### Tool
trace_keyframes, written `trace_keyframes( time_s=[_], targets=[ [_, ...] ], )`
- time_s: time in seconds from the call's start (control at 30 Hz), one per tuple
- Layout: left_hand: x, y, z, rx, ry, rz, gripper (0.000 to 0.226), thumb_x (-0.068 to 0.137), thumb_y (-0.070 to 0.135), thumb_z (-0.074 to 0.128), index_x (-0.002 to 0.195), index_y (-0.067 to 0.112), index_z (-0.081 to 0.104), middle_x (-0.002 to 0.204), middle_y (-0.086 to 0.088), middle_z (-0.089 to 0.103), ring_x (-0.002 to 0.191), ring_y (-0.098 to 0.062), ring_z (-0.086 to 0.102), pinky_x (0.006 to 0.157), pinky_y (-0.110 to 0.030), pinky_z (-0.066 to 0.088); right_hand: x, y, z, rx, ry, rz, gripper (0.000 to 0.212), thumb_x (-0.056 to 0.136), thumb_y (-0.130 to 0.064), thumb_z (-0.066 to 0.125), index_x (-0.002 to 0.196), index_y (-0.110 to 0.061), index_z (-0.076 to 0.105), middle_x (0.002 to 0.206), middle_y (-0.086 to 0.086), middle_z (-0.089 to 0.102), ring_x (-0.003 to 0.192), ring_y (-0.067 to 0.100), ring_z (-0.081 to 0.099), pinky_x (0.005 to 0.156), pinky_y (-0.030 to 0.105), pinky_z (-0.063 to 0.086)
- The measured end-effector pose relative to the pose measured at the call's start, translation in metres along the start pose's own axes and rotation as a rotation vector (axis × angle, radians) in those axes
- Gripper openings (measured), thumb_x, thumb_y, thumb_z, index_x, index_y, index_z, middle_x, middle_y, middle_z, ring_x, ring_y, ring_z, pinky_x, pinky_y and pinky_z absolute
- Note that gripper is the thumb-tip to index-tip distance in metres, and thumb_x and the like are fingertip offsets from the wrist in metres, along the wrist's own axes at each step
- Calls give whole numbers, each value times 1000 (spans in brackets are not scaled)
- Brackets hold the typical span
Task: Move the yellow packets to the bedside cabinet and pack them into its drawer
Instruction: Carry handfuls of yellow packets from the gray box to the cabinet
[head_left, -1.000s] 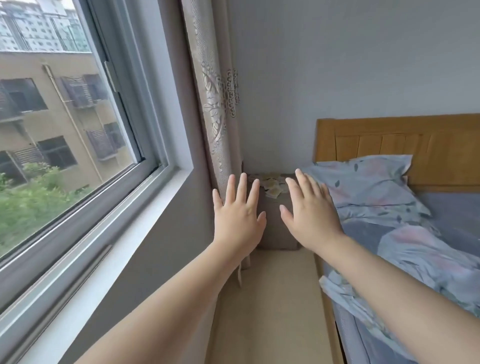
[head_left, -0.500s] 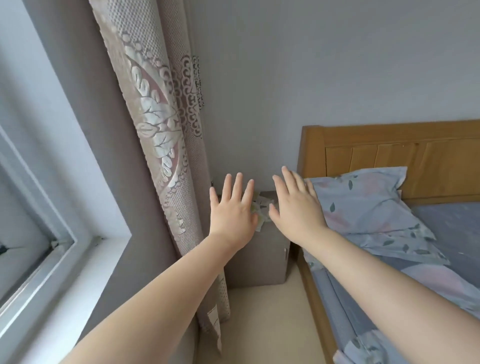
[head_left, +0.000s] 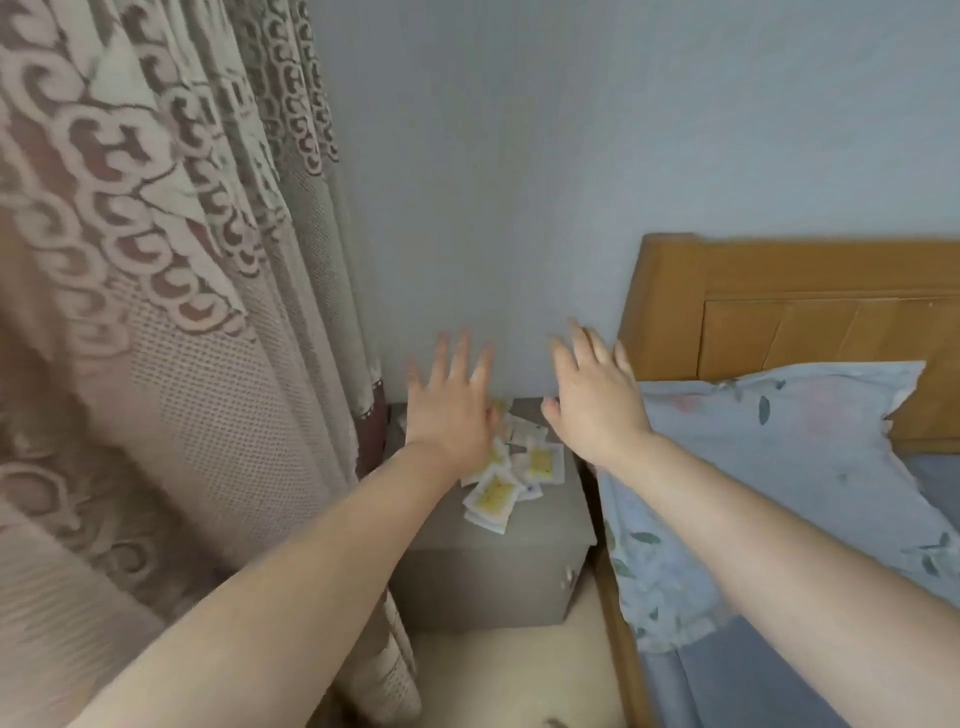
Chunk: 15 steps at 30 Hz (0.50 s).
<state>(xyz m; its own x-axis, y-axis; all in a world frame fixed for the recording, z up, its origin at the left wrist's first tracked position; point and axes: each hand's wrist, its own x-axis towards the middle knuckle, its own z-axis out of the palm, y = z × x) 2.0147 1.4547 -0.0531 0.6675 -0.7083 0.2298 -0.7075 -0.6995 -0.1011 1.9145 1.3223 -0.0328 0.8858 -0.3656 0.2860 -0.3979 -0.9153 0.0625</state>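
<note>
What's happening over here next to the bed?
A person reaches the left hand and right hand toward a grey bedside cabinet that stands between the curtain and the bed. A loose pile of yellow packets lies on its top. Both hands are open with fingers spread and hold nothing. The drawer looks closed, so packing has not begun.

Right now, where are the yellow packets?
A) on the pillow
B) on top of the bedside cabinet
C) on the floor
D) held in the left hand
B: the yellow packets lie in a loose pile on top of the grey bedside cabinet, while the left hand and the right hand are open and hold none.
</note>
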Motion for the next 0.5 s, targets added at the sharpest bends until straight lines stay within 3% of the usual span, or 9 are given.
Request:
trace_keyframes(
  time_s=[0.1,0.2,0.3,0.5],
  targets=[
    [63,3,39,-2,-74,-30,68,99,45,27,153,20,-6,160,-10,-12,147,-31,-12,113,-60,0,62,26,46,19,-88,-21,69,92,-33,48,149,-9,19,158,14,9,144,29,13,115,48,15],
    [110,1,79,-68,-129,-54,69,98,48,27,153,20,-4,161,-9,-8,147,-29,-9,114,-59,7,107,40,97,45,-154,-47,67,89,-28,52,147,-6,26,156,17,15,142,32,18,112,49,17],
    [141,-6,123,-114,-205,-70,72,98,47,34,153,20,-2,161,-9,-6,148,-29,-7,115,-57,12,138,46,150,54,-233,-56,66,89,-28,53,146,-5,27,156,19,17,142,33,20,111,49,18],
    [174,-22,222,-250,-461,-110,74,98,36,42,153,19,-4,161,-7,-8,148,-27,-5,117,-50,7,171,44,251,34,-433,-3,65,92,-36,48,145,-7,24,156,16,18,141,31,21,112,44,22]
  ],
)
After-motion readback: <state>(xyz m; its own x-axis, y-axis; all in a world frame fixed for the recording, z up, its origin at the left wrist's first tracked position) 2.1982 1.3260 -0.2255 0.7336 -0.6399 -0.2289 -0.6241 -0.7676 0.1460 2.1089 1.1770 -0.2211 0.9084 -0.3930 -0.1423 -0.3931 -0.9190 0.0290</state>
